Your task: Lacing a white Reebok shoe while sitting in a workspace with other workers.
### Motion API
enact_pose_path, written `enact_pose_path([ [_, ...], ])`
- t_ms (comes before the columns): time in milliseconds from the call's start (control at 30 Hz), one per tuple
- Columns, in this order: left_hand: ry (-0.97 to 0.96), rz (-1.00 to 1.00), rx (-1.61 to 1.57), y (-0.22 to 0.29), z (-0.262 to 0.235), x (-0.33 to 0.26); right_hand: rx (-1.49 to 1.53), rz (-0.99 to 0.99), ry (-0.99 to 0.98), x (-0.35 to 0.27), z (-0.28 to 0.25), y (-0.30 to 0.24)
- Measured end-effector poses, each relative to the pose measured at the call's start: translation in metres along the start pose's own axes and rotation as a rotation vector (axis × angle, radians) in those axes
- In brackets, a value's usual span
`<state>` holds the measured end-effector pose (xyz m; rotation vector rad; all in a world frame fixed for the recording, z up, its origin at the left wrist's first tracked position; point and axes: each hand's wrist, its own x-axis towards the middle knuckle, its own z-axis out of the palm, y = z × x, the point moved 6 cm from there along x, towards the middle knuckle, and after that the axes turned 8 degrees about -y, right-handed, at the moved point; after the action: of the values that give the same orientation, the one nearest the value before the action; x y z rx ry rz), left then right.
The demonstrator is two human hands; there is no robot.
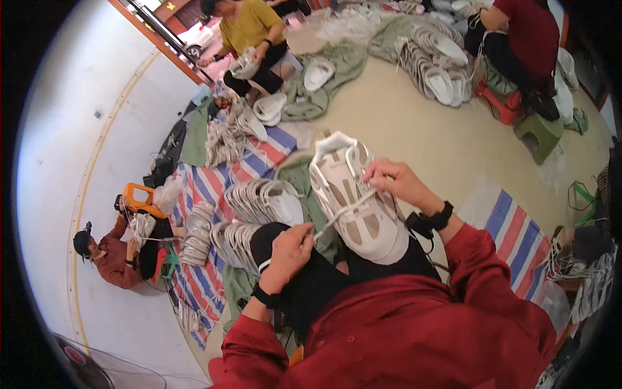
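A cream and beige sneaker upper (363, 217) rests on my lap, its rounded toe toward me and its heel opening away. A pale shoelace (350, 211) crosses over its front. My left hand (289, 253), left of the upper, pinches one end of the lace between thumb and fingers. At the right side of the upper, my right hand (403, 184) is closed in a pinch on the lace near the eyelets. Dark bands circle both wrists.
Stacked shoe uppers (262, 201) stand left of my knee on a striped sheet (194, 259). More uppers (437, 65) are heaped at the far right near a green stool (543, 136). Three co-workers sit around the room; one (253, 32) handles an upper. Bundled laces (593, 279) hang at right.
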<state>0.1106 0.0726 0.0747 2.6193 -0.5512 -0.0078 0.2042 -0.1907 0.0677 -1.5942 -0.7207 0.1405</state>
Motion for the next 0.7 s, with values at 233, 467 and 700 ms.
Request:
enact_pose_path([
  [233,-0.106,-0.022,-0.121,0.006,0.017,-0.002,0.09,0.036,-0.044,0.005,0.004,0.005],
  [467,-0.088,0.021,-0.054,0.02,0.018,0.016,-0.008,0.071,-0.032,0.012,0.007,-0.006],
  [700,-0.164,-0.049,0.055,-0.001,0.04,0.008,0.171,0.155,-0.038,0.022,0.009,0.006],
])
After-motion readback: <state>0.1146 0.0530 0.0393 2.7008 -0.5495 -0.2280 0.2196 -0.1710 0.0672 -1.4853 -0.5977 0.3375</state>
